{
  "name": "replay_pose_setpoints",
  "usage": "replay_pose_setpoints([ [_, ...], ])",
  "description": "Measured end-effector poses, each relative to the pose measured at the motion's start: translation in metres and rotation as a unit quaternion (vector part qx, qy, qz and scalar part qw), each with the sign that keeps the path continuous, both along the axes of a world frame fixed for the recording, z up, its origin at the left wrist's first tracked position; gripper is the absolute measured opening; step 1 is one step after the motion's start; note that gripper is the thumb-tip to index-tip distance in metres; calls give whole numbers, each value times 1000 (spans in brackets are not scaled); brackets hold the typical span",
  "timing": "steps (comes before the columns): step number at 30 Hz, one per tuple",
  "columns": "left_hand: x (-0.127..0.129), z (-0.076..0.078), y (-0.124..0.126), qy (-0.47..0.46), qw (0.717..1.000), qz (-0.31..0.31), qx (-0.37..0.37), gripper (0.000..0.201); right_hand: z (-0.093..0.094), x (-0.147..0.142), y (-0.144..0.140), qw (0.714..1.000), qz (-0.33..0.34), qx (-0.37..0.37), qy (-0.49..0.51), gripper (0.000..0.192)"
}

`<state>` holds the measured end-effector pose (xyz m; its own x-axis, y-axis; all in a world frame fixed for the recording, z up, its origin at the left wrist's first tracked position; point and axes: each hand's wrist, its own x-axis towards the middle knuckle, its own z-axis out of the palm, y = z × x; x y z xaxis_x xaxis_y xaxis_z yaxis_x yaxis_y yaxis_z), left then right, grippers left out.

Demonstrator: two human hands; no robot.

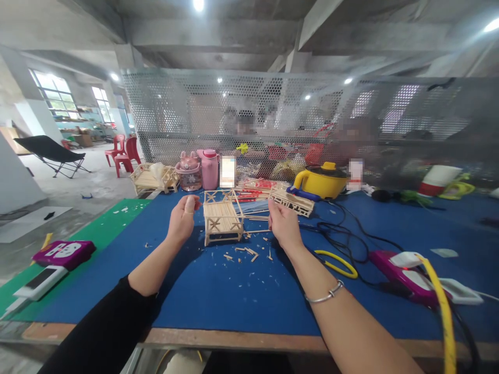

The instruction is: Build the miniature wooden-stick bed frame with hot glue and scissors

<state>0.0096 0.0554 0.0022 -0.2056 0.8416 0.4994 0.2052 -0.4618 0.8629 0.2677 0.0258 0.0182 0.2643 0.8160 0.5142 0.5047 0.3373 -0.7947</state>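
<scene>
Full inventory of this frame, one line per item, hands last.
stick frame: 1, pale wood, centre of mat, between the hands
stick panel: 1, pale wood, behind right hand
scraps: many, pale, on mat below frame
mat: 1, blue, covers table
pot: 1, yellow, black lid, rear centre
bottle: 1, pink, rear left
pliers: 1, yellow handles, right of right forearm
power strip: 1, purple, far left
left hand: 1, fingers pinched, left of frame
right hand: 1, fingers pinched, right of frame

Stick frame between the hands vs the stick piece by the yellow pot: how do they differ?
The stick frame stands upright as a boxy, table-like model with raised rails; the stick piece lies low and long like a ladder panel. The frame sits between the left hand and right hand; the piece lies beyond the right hand, near the yellow pot. Both are pale wooden sticks on the blue mat.
</scene>
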Motion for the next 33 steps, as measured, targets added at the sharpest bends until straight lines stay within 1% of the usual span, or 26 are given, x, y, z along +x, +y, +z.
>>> replay_pose_setpoints([
  [3,2,0,-2,22,999,-28,-2,46,-5,-2,3,999,14,-27,-21,54],
  [5,5,2,-7,37,997,-62,-2,47,-12,-4,7,998,26,-49,-29,49],
  [6,8,3,-10,46,996,-82,0,46,-16,-5,9,997,32,-60,-33,43],
  [7,11,5,-14,56,993,-100,3,44,-20,-6,11,996,36,-70,-37,33],
  [9,18,8,-24,78,989,-126,12,41,-25,-9,13,995,43,-83,-43,5],
  [11,26,11,-34,132,981,-133,43,49,-27,-12,12,994,52,-82,-48,27],
  [12,29,12,-37,165,975,-131,63,53,-26,-14,11,994,61,-77,-50,33],
  [14,32,13,-41,208,966,-119,93,53,-23,-19,8,992,95,-68,-54,36],
  [15,33,12,-42,206,967,-111,97,52,-21,-22,6,989,118,-66,-53,35],
  [17,32,11,-39,148,980,-117,67,49,-18,-27,3,982,169,-71,-48,32],
  [18,32,10,-37,109,984,-134,39,48,-17,-30,3,977,193,-76,-43,31],
  [20,31,9,-32,46,983,-178,-14,47,-18,-35,3,970,226,-86,-33,30],
  [21,30,8,-30,29,980,-195,-35,47,-19,-36,4,967,236,-90,-28,30],
  [23,31,7,-29,23,977,-206,-52,45,-22,-38,5,965,244,-95,-18,29],
  [27,34,7,-31,29,977,-203,-59,42,-24,-41,5,966,240,-99,-6,26],
  [30,35,7,-32,29,978,-199,-59,42,-21,-41,3,967,236,-98,2,27],
  [33,34,7,-31,23,983,-174,-50,40,-13,-33,4,973,214,-89,13,32],
])
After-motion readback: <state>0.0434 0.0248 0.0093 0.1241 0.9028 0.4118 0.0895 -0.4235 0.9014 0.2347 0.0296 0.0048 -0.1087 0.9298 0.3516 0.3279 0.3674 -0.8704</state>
